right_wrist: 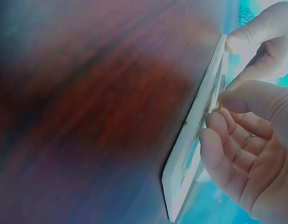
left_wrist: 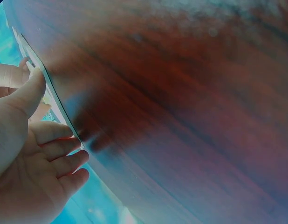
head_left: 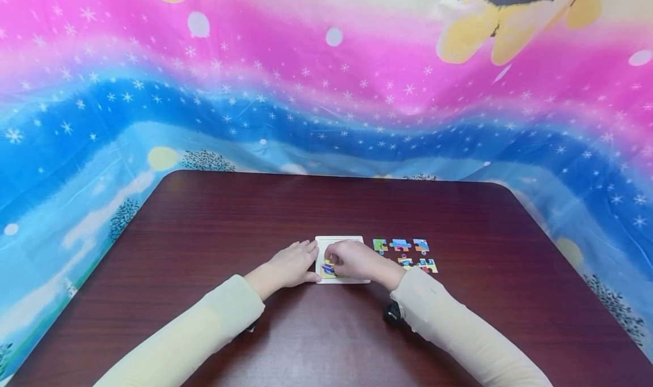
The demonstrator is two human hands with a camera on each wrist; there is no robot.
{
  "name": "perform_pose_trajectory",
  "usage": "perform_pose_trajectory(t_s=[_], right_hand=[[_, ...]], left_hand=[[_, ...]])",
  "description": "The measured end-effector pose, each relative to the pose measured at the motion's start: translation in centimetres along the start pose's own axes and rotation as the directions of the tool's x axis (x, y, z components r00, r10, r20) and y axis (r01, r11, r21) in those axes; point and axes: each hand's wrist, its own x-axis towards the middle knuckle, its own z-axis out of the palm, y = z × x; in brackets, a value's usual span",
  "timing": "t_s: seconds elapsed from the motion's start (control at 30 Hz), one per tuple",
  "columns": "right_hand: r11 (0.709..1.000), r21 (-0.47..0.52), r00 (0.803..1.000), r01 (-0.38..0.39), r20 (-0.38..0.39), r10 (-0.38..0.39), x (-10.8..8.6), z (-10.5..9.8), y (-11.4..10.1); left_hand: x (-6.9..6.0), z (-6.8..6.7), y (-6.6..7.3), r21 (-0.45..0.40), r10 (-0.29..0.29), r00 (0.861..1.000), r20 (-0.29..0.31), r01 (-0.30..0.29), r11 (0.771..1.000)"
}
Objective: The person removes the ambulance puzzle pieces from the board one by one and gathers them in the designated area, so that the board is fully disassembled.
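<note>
A white puzzle tray (head_left: 340, 238) lies flat on the table, partly covered by my hands. My left hand (head_left: 292, 264) steadies its left edge with straight fingers; the thumb (left_wrist: 33, 88) touches the near corner. Over the tray, my right hand (head_left: 354, 260) pinches a puzzle piece between thumb and fingers; only a thin yellowish edge of the puzzle piece (right_wrist: 219, 108) shows in the right wrist view. Under those fingertips a purple and yellow picture patch (head_left: 328, 269) is visible in the tray's left part. The rest of the tray's inside is hidden by the right hand.
Several loose puzzle pieces (head_left: 400, 245) lie in two rows right of the tray, some partly behind the right wrist. The dark wooden table (head_left: 245, 205) extends around. A patterned cloth (head_left: 316, 103) hangs behind it.
</note>
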Motion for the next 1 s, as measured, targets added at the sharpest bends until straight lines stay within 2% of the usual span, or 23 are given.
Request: perform_pose_trajectory(t_s=[0.27, 0.47, 0.77, 1.0], right_hand=[[0.996, 0.093, 1.0, -0.001, -0.013, 0.003, -0.7, -0.6, 0.3], [0.988, 0.151, 0.999, -0.008, -0.045, 0.015, -2.1, -1.7, 1.1], [0.99, 0.113, 0.994, -0.078, -0.065, 0.086, -4.7, -3.5, 2.2], [0.992, 0.087, 0.991, -0.087, -0.092, 0.095, -7.3, -3.8, 3.3]], left_hand=[[0.0, 0.1, 0.1, -0.009, 0.002, 1.0, -0.006, -0.002, 1.0], [0.0, 0.0, 0.1, -0.01, -0.005, 1.0, 0.009, 0.005, 1.0], [0.0, -0.1, 0.1, -0.002, -0.012, 0.999, 0.031, 0.012, 1.0], [0.0, -0.2, 0.1, -0.005, -0.021, 0.999, 0.041, 0.021, 1.0]])
